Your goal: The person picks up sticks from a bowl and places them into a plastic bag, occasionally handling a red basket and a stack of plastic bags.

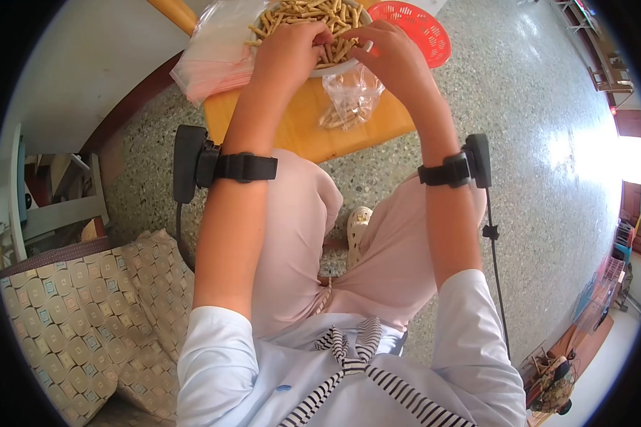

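A pale round bowl (335, 69) is heaped with short tan stick-shaped pieces (310, 11), which I cannot identify. My left hand (297, 44) is over its near left part, fingers curled in toward the thumb; whatever they pinch is hidden. From the other side my right hand (387, 47) reaches over the pieces, with index finger and thumb apart and pointing left. Just below the bowl's near rim, a clear plastic bag (352, 96) holds several of the same pieces. It lies on a yellow wooden stool or small table (285, 128).
A stack of clear bags with reddish edges (217, 67) lies left of the bowl. A red perforated basket (424, 35) sits behind my right hand. Patterned fabric (85, 313) covers something at lower left. My wrists carry black strapped devices with cables (501, 285).
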### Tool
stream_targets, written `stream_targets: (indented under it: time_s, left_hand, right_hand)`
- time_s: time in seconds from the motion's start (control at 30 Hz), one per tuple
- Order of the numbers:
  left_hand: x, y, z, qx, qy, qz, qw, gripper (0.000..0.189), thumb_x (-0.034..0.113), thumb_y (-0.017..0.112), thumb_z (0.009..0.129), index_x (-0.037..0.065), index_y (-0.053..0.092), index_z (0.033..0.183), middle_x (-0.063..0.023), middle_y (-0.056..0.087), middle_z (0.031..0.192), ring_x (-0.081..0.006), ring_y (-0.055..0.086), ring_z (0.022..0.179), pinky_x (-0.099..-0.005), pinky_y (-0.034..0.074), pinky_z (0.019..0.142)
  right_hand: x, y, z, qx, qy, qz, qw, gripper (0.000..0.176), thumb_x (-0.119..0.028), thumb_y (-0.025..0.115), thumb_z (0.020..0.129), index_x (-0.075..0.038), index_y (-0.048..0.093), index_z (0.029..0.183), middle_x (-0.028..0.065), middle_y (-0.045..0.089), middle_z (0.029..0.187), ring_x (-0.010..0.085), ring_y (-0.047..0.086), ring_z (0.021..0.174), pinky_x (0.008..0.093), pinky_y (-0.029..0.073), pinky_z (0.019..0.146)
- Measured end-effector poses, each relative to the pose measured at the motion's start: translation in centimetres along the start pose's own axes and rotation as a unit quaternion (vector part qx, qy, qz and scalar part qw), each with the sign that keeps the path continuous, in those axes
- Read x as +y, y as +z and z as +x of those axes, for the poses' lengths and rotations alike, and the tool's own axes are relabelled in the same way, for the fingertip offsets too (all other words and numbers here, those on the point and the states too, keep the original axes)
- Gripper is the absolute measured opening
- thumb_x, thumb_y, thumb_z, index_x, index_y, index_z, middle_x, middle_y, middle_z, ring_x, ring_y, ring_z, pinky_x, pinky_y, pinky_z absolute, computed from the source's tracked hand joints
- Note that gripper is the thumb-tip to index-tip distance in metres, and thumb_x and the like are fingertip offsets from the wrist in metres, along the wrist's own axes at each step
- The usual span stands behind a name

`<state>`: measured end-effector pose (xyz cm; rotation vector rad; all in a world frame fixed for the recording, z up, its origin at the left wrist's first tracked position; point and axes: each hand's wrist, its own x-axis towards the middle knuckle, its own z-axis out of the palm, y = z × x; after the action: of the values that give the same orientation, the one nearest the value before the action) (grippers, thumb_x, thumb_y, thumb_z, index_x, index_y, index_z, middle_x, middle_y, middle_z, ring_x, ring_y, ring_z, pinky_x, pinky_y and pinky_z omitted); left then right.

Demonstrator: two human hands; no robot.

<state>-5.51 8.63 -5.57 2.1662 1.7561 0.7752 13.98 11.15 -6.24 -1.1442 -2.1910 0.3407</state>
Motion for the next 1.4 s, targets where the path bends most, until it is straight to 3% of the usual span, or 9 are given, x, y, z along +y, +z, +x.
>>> stream_targets:
  time_s: [0.37,0.43,0.57,0.63,0.87,1.07,1.17,1.23,1.4]
  left_hand:
    - [0.2,-0.1,-0.1,0.018,0.007,-0.039,0.999,0.022,0.012,0.073,0.081,0.007,0.069,0.102,-0.0087,0.072,0.095,-0.0290,0.068,0.090,-0.0379,0.052,0.079]
    - [0.2,0.2,-0.1,0.135,0.158,0.022,0.978,0.027,0.015,0.074,0.081,0.007,0.069,0.106,-0.0105,0.072,0.094,-0.0296,0.068,0.089,-0.0383,0.052,0.081]
    - [1.0,-1.0,-0.2,0.068,0.134,0.031,0.988,0.031,0.017,0.073,0.082,0.007,0.068,0.111,-0.0124,0.071,0.096,-0.0310,0.067,0.089,-0.0391,0.051,0.083]
    - [2.8,-2.2,-0.2,-0.040,0.012,-0.032,0.999,0.033,0.015,0.071,0.083,0.007,0.067,0.115,-0.0138,0.071,0.097,-0.0323,0.067,0.091,-0.0397,0.050,0.083]
    - [2.0,-1.2,-0.4,0.027,0.046,-0.070,0.996,0.022,0.025,0.066,0.087,0.012,0.072,0.104,-0.0152,0.070,0.090,-0.0345,0.067,0.089,-0.0451,0.050,0.077]
    - [3.1,-2.2,-0.3,0.009,-0.018,-0.111,0.994,0.026,0.034,0.067,0.089,0.013,0.073,0.103,-0.0104,0.069,0.081,-0.0278,0.065,0.074,-0.0361,0.048,0.068]
    - [3.2,-2.0,-0.3,0.036,-0.010,-0.173,0.984,0.028,0.036,0.068,0.089,0.013,0.073,0.103,-0.0075,0.068,0.078,-0.0234,0.062,0.070,-0.0328,0.047,0.065]
    - [4.0,-2.6,-0.2,0.013,-0.046,-0.150,0.988,0.031,0.031,0.074,0.088,0.008,0.073,0.109,-0.0042,0.073,0.088,-0.0100,0.065,0.080,-0.0270,0.049,0.073]
    - [3.9,-2.3,-0.1,0.046,0.028,-0.153,0.987,0.027,0.029,0.075,0.086,0.010,0.073,0.105,-0.0028,0.073,0.088,-0.0117,0.065,0.077,-0.0270,0.051,0.070]
  right_hand:
    - [-0.2,-0.3,0.8,-0.017,0.028,-0.031,0.999,0.018,-0.025,0.076,0.079,-0.016,0.074,0.094,0.0060,0.071,0.087,0.0275,0.067,0.087,0.0413,0.049,0.081]
    - [-0.4,-0.7,0.9,-0.019,0.046,0.063,0.997,0.020,-0.024,0.076,0.079,-0.014,0.074,0.096,0.0058,0.071,0.082,0.0249,0.067,0.082,0.0384,0.051,0.076]
    - [-1.6,-1.8,1.2,0.027,0.015,0.153,0.988,0.023,-0.023,0.076,0.080,-0.011,0.074,0.099,0.0052,0.071,0.082,0.0199,0.065,0.076,0.0338,0.052,0.072]
    - [-2.4,-2.5,1.1,0.018,0.006,0.203,0.979,0.022,-0.020,0.075,0.081,-0.008,0.074,0.100,0.0048,0.070,0.082,0.0156,0.064,0.075,0.0299,0.052,0.072]
    - [-2.8,-1.6,1.2,0.021,-0.080,0.254,0.964,0.020,-0.017,0.073,0.082,-0.008,0.074,0.099,0.0042,0.070,0.083,0.0149,0.063,0.074,0.0292,0.052,0.071]
    - [-2.7,-4.5,1.7,-0.024,0.019,0.132,0.991,0.023,-0.017,0.075,0.087,-0.002,0.070,0.105,0.0084,0.072,0.093,0.0162,0.068,0.083,0.0275,0.054,0.077]
    - [-1.7,-4.4,1.4,0.067,0.058,0.171,0.981,0.013,-0.015,0.076,0.084,-0.005,0.074,0.092,0.0104,0.072,0.085,0.0186,0.069,0.077,0.0299,0.054,0.072]
    - [-1.3,-4.6,1.2,0.036,0.096,0.162,0.982,0.017,-0.013,0.076,0.082,-0.004,0.074,0.096,0.0113,0.072,0.088,0.0201,0.069,0.078,0.0328,0.053,0.069]
    - [-0.4,-3.5,0.5,0.004,0.052,0.137,0.989,0.025,-0.025,0.076,0.083,-0.010,0.074,0.103,0.0067,0.073,0.090,0.0195,0.068,0.081,0.0332,0.053,0.073]
